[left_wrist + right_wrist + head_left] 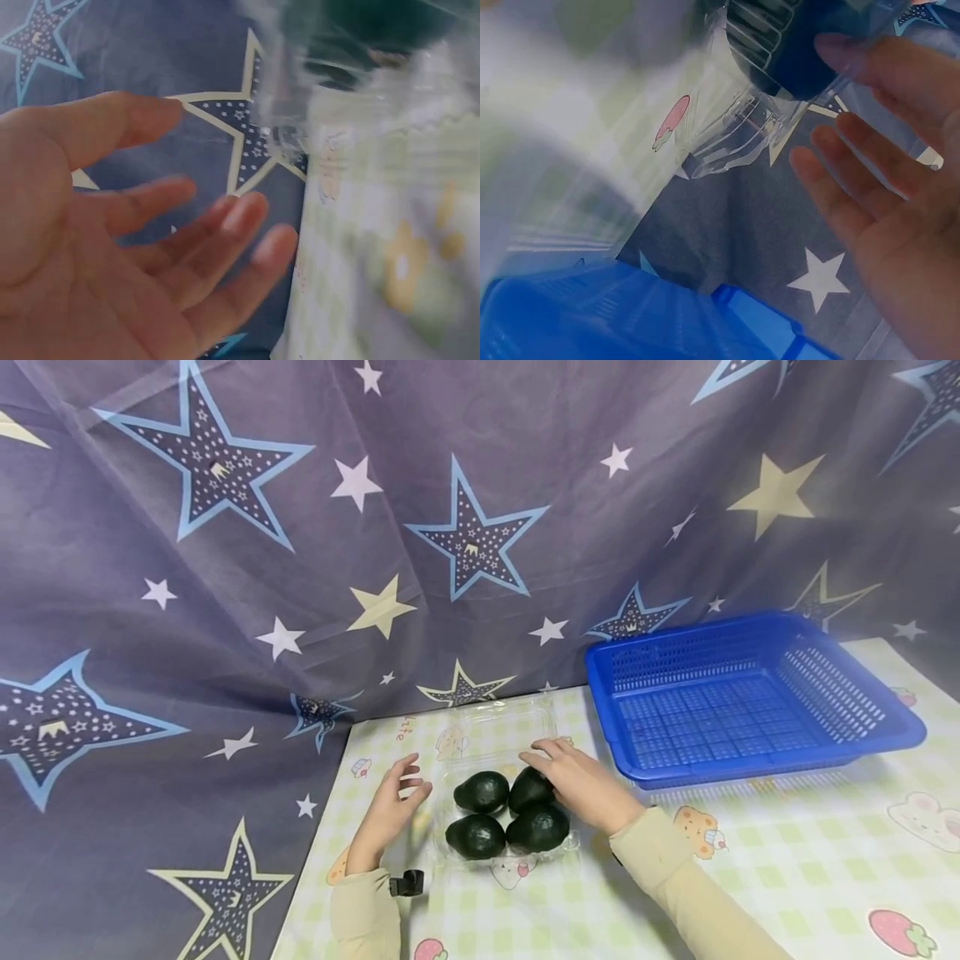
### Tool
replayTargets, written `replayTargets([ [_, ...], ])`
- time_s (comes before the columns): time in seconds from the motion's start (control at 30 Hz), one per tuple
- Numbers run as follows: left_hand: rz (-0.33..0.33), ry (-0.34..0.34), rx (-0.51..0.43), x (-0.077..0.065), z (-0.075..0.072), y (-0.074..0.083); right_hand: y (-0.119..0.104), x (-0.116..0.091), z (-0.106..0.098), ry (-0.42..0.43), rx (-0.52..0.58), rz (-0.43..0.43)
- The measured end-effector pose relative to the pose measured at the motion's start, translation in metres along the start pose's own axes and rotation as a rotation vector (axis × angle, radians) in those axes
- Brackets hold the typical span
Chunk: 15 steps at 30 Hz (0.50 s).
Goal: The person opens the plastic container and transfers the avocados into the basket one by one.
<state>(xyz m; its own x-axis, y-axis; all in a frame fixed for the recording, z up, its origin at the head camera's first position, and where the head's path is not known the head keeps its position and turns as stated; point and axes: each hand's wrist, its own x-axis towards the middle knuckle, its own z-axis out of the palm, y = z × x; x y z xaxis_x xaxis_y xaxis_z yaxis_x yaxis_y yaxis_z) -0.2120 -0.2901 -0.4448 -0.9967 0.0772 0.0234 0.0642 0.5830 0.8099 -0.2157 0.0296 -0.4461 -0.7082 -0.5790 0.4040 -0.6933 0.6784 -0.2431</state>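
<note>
A blue basket (697, 714) stands right; front avocados (538, 828) lie sideways, narrow ends left; left grip (387, 810) and right grip (585, 781) spread loosely.

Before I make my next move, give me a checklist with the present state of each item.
1. Container lid open: ok; the clear lid lies folded back behind the clear container.
2. All four avocados in the container: ok; two in front, two behind.
3. Left hand free: ok; it holds nothing, just left of the container.
4. Right hand's contact with the back-right avocado: cannot tell; the hand partly covers it.
5. Blue basket upright: ok; it stands open side up, right of the container.
</note>
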Motion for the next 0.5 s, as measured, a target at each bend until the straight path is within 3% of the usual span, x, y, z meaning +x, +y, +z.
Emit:
replayTargets([
  [0.17, -0.068, -0.020, -0.030, 0.000, 0.001, -0.005, -0.002, 0.003, 0.004, 0.029, -0.050, -0.054],
  [0.5, -0.172, -0.112, -0.212, -0.004, 0.001, -0.003, -0.005, 0.001, 0.016, 0.034, -0.107, -0.123],
])
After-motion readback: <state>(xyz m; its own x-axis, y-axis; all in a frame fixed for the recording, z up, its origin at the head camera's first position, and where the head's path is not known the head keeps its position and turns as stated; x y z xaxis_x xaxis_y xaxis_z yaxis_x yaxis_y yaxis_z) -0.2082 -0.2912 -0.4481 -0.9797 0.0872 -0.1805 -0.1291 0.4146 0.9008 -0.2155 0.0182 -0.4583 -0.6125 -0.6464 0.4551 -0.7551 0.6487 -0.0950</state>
